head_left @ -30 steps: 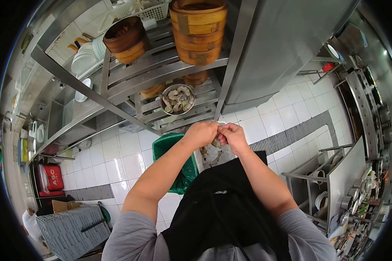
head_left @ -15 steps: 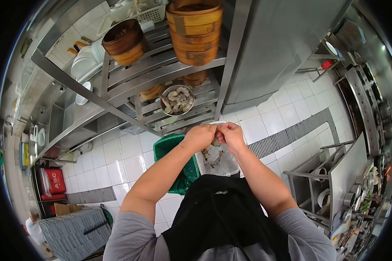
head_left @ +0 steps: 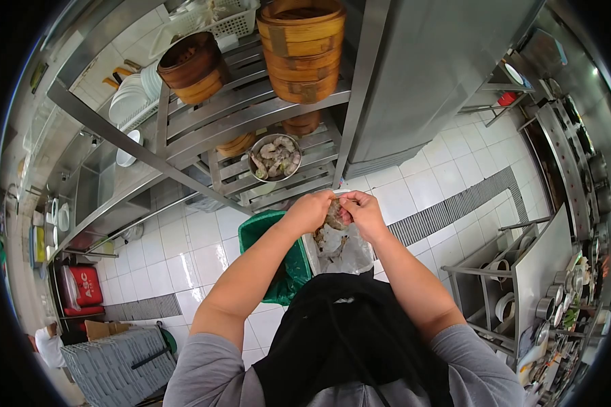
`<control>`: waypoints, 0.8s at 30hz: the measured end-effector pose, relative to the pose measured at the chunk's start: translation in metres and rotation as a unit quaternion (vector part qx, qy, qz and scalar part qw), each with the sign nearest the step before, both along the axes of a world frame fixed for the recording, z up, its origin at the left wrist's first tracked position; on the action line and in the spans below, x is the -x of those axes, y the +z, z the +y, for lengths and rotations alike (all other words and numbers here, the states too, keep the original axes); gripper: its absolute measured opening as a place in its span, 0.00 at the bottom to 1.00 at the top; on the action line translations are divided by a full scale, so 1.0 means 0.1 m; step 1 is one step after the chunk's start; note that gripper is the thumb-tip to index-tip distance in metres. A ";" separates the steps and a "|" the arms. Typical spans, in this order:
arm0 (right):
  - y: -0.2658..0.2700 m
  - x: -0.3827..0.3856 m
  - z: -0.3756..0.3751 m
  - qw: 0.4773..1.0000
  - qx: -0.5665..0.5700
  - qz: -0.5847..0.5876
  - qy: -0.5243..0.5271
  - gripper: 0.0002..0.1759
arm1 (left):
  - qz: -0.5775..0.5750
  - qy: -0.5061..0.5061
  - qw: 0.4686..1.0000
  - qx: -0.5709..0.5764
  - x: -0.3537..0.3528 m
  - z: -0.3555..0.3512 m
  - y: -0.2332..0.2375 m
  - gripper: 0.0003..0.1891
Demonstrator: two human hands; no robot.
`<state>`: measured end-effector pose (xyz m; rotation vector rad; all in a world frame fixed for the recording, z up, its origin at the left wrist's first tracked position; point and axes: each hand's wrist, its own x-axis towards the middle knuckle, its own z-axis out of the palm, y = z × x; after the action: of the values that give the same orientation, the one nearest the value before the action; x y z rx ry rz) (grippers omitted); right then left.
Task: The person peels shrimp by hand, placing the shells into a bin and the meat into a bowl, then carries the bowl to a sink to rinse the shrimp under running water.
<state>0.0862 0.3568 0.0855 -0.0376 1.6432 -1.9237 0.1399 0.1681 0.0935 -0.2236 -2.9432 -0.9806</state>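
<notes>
My left hand (head_left: 310, 210) and my right hand (head_left: 363, 211) meet in front of me, both pinching one raw shrimp (head_left: 335, 215) between the fingertips. Below the hands sits a pale container (head_left: 339, 247) with shrimp shells and scraps in it. A metal bowl of peeled shrimp (head_left: 274, 157) stands on a lower steel rack shelf just beyond my hands. I wear a black apron (head_left: 349, 332) over a grey shirt.
A green-lined bin (head_left: 278, 254) stands left of the container. Bamboo steamers (head_left: 303, 47) and white plates (head_left: 130, 95) fill the steel rack. A red box (head_left: 81, 288) and grey crates (head_left: 108, 363) lie at the left; steel tables with pots (head_left: 557, 305) at the right.
My hands have shifted slightly and parted a little, so the shrimp between them shows more plainly now. The view has moved a touch.
</notes>
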 end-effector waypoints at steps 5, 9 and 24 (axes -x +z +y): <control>0.04 0.11 0.12 0.995 0.055 0.007 0.081 0.08 | -0.162 -0.035 0.968 -0.190 0.12 -0.22 0.03 0.08; 0.27 0.11 0.10 0.977 0.082 0.104 0.169 0.08 | -0.278 -0.098 0.895 -0.334 0.21 -0.32 -0.09 0.12; -0.18 -0.25 0.41 0.986 0.149 -0.077 -0.016 0.19 | -0.244 0.060 0.882 -0.398 -0.20 0.40 -0.20 0.20</control>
<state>0.1114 0.3981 0.0671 0.0181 1.2538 -2.1244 0.1595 0.2078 0.0731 0.2694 -2.5350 -2.3738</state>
